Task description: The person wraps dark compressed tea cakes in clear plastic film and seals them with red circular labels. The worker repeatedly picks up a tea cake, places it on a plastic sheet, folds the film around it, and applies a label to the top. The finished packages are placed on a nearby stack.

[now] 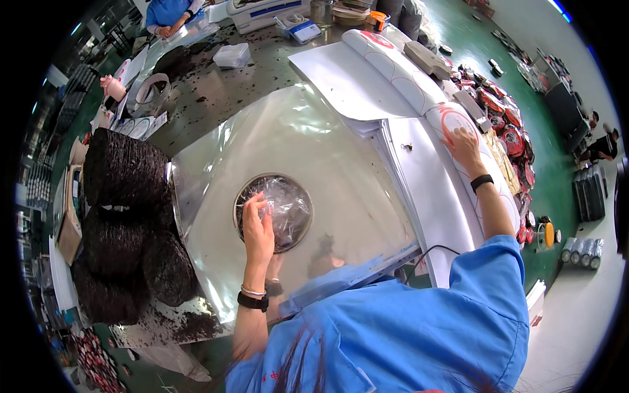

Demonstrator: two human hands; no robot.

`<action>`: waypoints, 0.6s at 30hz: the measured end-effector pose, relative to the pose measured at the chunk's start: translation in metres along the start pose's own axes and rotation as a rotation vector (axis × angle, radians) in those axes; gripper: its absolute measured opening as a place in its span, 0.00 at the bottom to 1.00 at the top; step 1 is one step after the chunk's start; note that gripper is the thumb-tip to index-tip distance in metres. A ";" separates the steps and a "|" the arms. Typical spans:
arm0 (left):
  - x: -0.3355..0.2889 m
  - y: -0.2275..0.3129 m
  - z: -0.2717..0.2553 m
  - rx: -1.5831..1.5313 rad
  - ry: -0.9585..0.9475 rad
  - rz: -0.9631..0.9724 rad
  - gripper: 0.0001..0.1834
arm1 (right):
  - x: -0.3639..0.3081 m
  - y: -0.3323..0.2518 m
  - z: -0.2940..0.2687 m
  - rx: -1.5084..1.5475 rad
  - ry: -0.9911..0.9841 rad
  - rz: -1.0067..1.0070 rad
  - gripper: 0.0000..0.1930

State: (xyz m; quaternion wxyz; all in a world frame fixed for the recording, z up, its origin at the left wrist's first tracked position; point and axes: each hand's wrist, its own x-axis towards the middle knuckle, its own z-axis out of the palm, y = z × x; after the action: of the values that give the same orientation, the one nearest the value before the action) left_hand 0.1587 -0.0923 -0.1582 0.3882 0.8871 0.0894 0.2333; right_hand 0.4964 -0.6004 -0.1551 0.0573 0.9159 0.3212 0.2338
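Fingers loosely bent and slightly apart, my left hand (259, 226) rests at crumpled clear plastic film (288, 208). That film lies inside a round metal ring (310, 213), which sits on a shiny metal plate (354, 196). Out to the right, my right hand (464, 145) is spread over white paper sheets (481, 177) printed with red circles. Its fingertips touch the paper, and I see nothing gripped in them. Loose clear film spreads over the plate's left part.
Dark, stringy compressed blocks (124, 170) are stacked at the left. A blue-and-white scale (303, 31), a clear plastic box (232, 56) and a tape roll (149, 93) stand farther back. Grey bars (426, 60) weigh down the paper. Another person's hands (171, 29) show at far left.
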 end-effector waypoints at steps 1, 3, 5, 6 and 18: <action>0.000 0.000 0.001 -0.005 -0.001 -0.003 0.07 | 0.001 0.001 0.001 0.023 -0.024 -0.011 0.14; 0.000 -0.003 0.001 -0.011 0.003 -0.010 0.07 | 0.005 0.006 0.003 0.071 -0.067 -0.037 0.15; -0.001 -0.004 0.000 -0.011 0.005 -0.002 0.08 | 0.007 0.013 0.000 0.191 -0.136 0.046 0.17; -0.002 -0.003 0.002 -0.018 0.009 0.000 0.08 | 0.007 0.019 -0.003 0.245 -0.172 0.085 0.18; -0.005 -0.006 0.003 -0.064 0.061 -0.086 0.13 | 0.055 -0.150 -0.164 0.465 -0.121 0.003 0.13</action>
State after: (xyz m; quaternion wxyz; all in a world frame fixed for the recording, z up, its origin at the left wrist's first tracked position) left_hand 0.1560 -0.0921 -0.1661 0.4229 0.8622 0.1315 0.2460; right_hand 0.3737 -0.4561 -0.0263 -0.1364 0.9172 0.3612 0.0984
